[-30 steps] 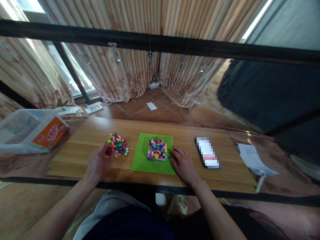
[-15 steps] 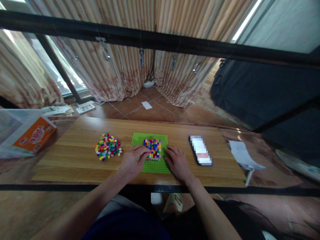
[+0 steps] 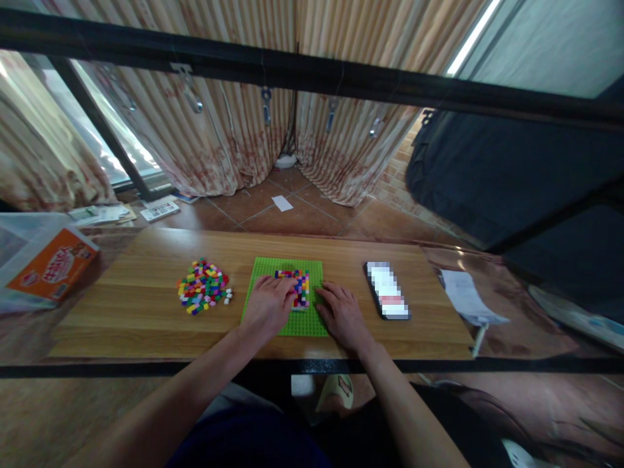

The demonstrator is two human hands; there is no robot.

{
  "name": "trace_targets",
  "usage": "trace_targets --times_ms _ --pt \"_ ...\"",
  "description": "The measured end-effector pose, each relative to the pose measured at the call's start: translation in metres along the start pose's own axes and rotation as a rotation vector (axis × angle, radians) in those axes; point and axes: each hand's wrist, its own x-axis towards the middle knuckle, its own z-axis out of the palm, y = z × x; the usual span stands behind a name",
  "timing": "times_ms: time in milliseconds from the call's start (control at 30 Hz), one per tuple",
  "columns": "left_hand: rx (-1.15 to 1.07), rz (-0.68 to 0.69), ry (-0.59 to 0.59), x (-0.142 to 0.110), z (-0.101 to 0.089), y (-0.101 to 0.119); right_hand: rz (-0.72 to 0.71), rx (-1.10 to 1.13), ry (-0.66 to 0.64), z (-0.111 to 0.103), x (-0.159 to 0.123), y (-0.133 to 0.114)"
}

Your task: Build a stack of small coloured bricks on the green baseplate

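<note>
A square block of many-coloured small building bricks [image 3: 304, 296] stands on the green studded baseplate [image 3: 301, 324]. My left hand [image 3: 268, 305] reaches over the block's left part with thumb and fingers pinched together at its top; whatever is between the fingertips is hidden. Part of the block lies out of sight under that hand. At the baseplate's right edge rests my right hand [image 3: 343, 316], fingers bent a little and apart, holding nothing. Left of the baseplate lies a loose pile of small bricks [image 3: 203, 286] in mixed colours, a few white ones at its right side.
On the wooden tabletop [image 3: 121, 312], a phone [image 3: 389, 290] lies right of my right hand. A clear plastic tub [image 3: 29, 227] with an orange label is at far left. White papers [image 3: 468, 296] sit off the board's right end. A dark bar [image 3: 312, 62] crosses above.
My left hand has left the brick pile and moved right to the top of the block. My right hand stays at the baseplate's edge. The view has shifted slightly to the right.
</note>
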Motion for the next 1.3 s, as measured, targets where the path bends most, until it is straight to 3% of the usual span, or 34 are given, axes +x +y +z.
trace_targets --times_ms 667,933,1300 --pt "-0.111 -0.097 0.024 0.002 -0.003 0.004 0.008 0.002 -0.013 -0.003 0.000 -0.003" --pt "-0.154 -0.202 -0.052 0.010 -0.004 0.009 0.002 0.009 -0.011 -0.001 0.000 0.000" --pt "-0.377 -0.355 -0.072 0.012 0.001 0.005 -0.004 0.012 -0.005 -0.001 0.000 0.000"
